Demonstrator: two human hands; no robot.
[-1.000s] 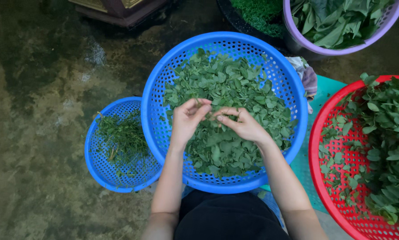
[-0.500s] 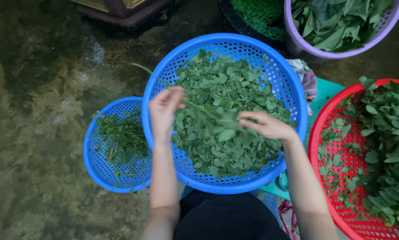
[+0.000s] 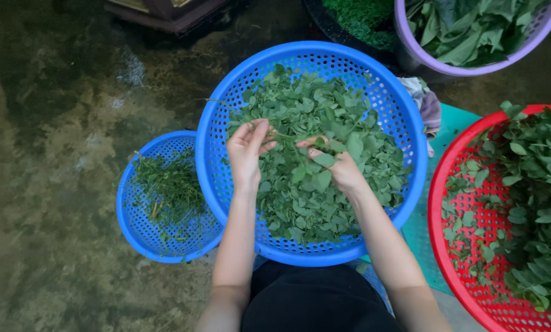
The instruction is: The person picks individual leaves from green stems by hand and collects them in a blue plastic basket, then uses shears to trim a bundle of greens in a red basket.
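Both hands have drawn back together over the big blue basket (image 3: pixel 386 98) since half a second ago, when the left hand was out at the basket's left rim and the right lay further right on the leaves. Now the left hand (image 3: pixel 248 154) hovers over the left part of the leaf pile (image 3: pixel 324 154), fingers curled and thumb pressed to fingertips, pinching a thin green sprig (image 3: pixel 288 136) that runs across to the right hand. The right hand (image 3: pixel 340 169) rests on the leaves near the middle of the basket, fingers bent around the other end of the sprig, partly hidden by leaves lying over its knuckles. The two hands are near each other but apart, joined only by the stem.

A small blue basket (image 3: pixel 131 215) sits to the left, its rim tucked under the big one, holding a thin scatter of bare stems (image 3: pixel 168 187). A red basket (image 3: pixel 453 184) of leafy stalks stands at the right edge on a teal mat (image 3: pixel 457 123). A purple tub (image 3: pixel 466 66) of broad leaves sits at the top right, with a crumpled cloth (image 3: pixel 426 101) just below it. Wet concrete floor (image 3: pixel 48 154) lies all around.
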